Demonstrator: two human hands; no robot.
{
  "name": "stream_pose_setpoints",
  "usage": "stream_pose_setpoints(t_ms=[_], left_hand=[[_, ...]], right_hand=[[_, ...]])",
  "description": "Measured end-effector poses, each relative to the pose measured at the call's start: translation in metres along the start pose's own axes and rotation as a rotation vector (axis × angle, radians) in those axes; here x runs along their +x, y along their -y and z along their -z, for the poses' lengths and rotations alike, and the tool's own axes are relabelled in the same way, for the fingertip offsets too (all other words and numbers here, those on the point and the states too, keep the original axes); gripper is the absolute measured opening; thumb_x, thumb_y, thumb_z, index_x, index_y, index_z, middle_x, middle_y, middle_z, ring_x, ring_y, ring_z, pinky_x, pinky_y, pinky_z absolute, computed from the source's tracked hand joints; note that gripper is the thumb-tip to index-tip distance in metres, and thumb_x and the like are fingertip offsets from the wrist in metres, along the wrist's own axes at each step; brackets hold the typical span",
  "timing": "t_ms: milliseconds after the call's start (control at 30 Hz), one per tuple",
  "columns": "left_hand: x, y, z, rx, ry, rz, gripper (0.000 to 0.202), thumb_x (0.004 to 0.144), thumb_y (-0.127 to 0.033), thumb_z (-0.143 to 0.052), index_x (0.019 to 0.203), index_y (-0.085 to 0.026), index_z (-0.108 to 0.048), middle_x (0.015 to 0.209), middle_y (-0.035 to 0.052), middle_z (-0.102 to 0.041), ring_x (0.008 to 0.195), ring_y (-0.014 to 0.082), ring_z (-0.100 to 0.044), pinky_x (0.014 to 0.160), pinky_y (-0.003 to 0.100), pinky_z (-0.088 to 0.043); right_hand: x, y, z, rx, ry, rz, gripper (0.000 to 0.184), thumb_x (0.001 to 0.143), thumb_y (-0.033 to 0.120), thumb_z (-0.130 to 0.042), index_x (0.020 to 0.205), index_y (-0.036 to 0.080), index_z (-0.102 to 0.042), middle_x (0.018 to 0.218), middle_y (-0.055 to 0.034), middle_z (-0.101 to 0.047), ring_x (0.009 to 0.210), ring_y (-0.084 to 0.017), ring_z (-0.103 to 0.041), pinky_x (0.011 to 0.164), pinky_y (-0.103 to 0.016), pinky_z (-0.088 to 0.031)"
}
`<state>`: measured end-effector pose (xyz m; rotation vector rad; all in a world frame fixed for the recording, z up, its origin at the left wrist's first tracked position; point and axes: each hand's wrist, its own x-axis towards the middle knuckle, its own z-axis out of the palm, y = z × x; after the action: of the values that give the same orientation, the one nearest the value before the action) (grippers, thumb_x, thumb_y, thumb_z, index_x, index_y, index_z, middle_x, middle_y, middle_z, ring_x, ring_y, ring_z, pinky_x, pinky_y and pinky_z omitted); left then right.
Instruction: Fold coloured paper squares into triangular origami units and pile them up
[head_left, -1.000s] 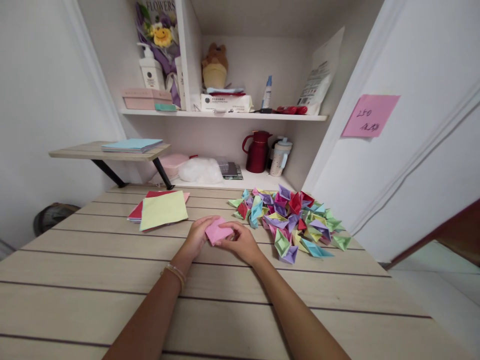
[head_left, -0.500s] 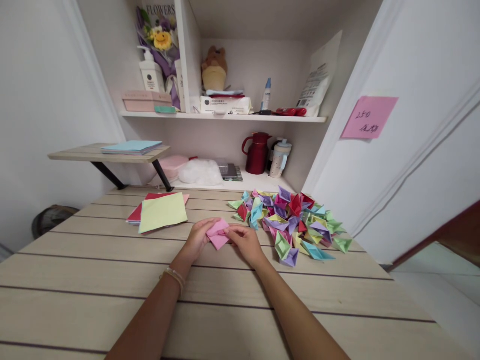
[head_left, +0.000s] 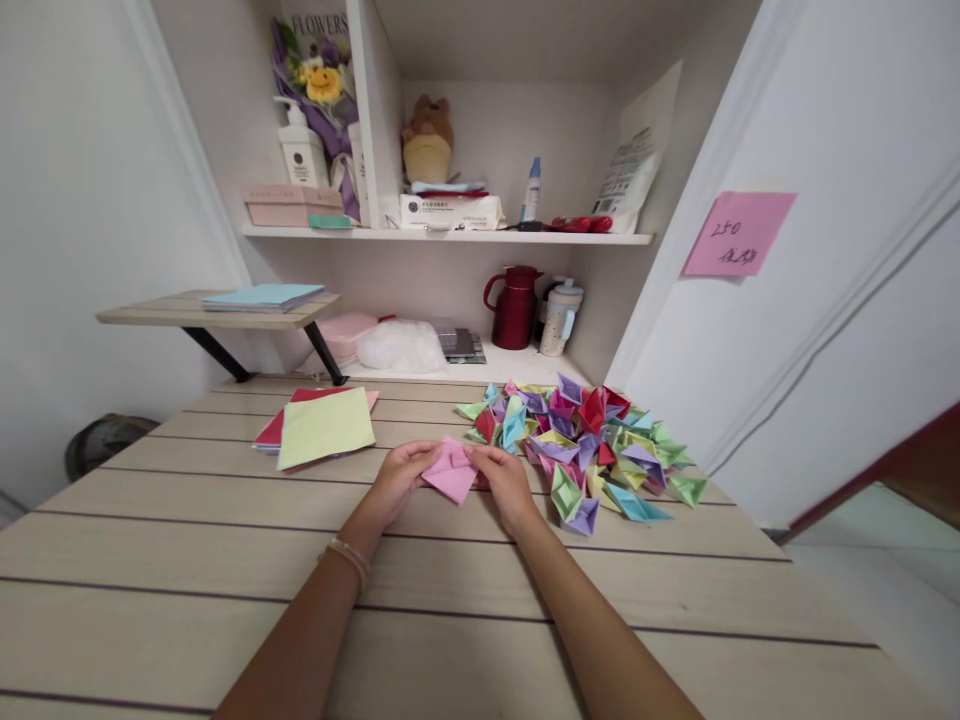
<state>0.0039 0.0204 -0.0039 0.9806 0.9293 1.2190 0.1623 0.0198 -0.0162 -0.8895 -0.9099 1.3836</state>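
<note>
A small folded piece of pink paper (head_left: 453,476) is held between both hands, just above the wooden table (head_left: 420,640). My left hand (head_left: 401,480) pinches its left corner between thumb and fingers. On the opposite side, my right hand (head_left: 504,483) grips the right corner in the same way. Fold lines and a pointed lower tip show on the paper. To the right lies a heap of folded paper boats (head_left: 581,450) in many colours. Left of the hands rests a stack of coloured paper sheets (head_left: 328,428), yellow on top.
A raised wooden shelf (head_left: 142,312) with black legs bears blue paper (head_left: 264,297) at the back left. Behind the table, a cabinet holds a red jug (head_left: 514,308), a light tumbler (head_left: 561,318) and a plastic bag (head_left: 401,345). A pink note (head_left: 739,235) hangs on the right wall.
The pink paper has moved slightly right and looks more spread between the hands. My right hand has shifted from the paper's middle to its right corner.
</note>
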Motion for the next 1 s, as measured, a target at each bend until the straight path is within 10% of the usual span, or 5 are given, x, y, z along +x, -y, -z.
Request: stream_pose_setpoints(t_ms=[333,733,1000], left_hand=[[0.0042,0.0037,-0.0026,0.196,-0.138,-0.203,0.035,0.058,-0.034,-0.076,0.084,-0.014,-0.063,0.067,0.0027,-0.067,0.054,0.0112,-0.056,0.052,0.021,-0.041],[0.0001,-0.0018,-0.0042,0.07,-0.085,-0.141,0.042,0.053,-0.024,-0.08,0.091,-0.011,-0.07,0.096,0.0131,-0.07,0.086,0.0205,-0.064,0.074,0.027,-0.048],[0.0004,0.0003,-0.002,0.064,-0.069,-0.086,0.048,0.056,-0.022,-0.078,0.102,-0.013,-0.068,0.101,0.0119,-0.068,0.069,0.0129,-0.061,0.056,0.02,-0.044]], right_hand=[[0.0023,-0.0064,0.0005,-0.013,0.022,0.05,0.043,0.053,0.038,-0.08,0.084,0.016,-0.061,0.058,0.0016,-0.062,0.047,-0.011,-0.052,0.047,-0.023,-0.042],[-0.0019,0.0,-0.002,-0.014,0.103,0.004,0.052,0.054,0.036,-0.079,0.099,0.015,-0.06,0.059,0.001,-0.063,0.054,-0.014,-0.058,0.056,-0.027,-0.048],[-0.0011,-0.0029,-0.0004,-0.083,0.169,0.087,0.05,0.063,0.03,-0.07,0.11,0.018,-0.06,0.054,0.0056,-0.054,0.048,-0.009,-0.048,0.05,-0.023,-0.042]])
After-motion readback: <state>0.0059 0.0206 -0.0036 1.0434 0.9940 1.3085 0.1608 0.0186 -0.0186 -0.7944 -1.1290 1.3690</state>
